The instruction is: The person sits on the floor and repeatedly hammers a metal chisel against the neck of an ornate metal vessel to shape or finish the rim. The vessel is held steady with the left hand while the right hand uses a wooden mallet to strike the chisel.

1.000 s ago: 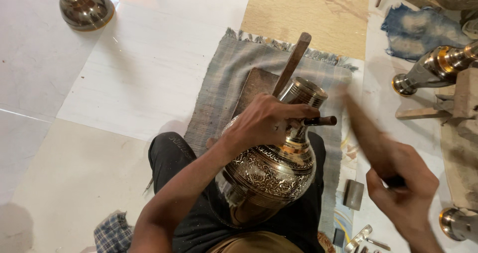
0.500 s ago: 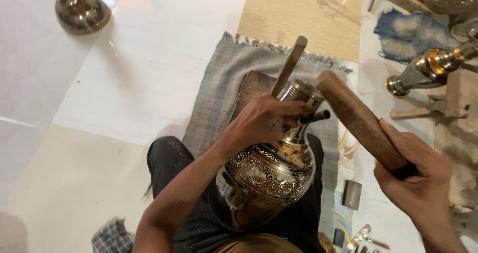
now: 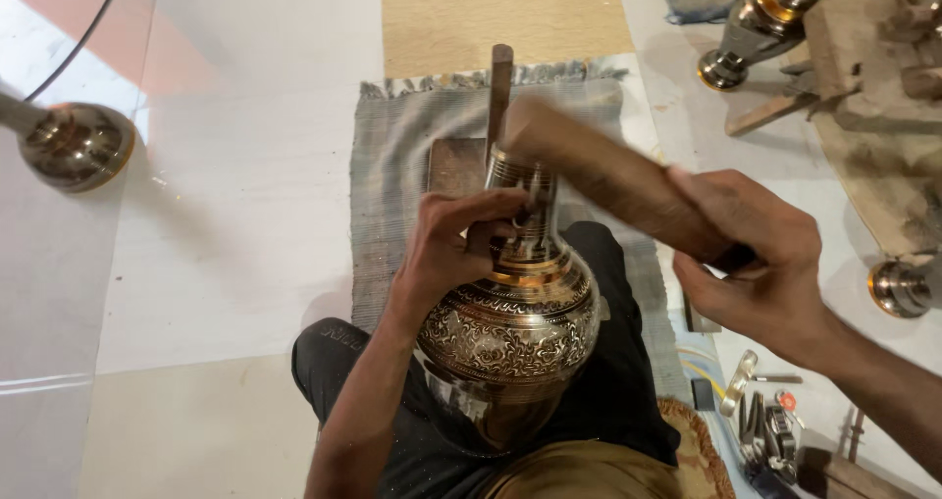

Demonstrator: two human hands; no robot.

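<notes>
An engraved brass vase (image 3: 515,327) with a round belly and narrow neck lies across my lap, its mouth pointing away from me. My left hand (image 3: 453,247) rests on the neck and pinches a small metal punch against it. My right hand (image 3: 760,263) grips a thick wooden mallet (image 3: 608,180), blurred by motion, whose far end is over the vase's neck by the punch. A wooden stick (image 3: 499,92) pokes out beyond the vase's mouth, above a small wooden block (image 3: 454,165).
A grey fringed cloth (image 3: 402,185) lies on the floor under the vase. Brass pieces sit at far left (image 3: 74,146), upper right (image 3: 760,23) and right edge (image 3: 898,288). Small metal tools (image 3: 760,425) lie at lower right beside wooden boards (image 3: 873,77).
My right hand has swung the mallet from the right across and down toward the vase's neck. The left hand keeps its hold on the neck. The view has shifted slightly.
</notes>
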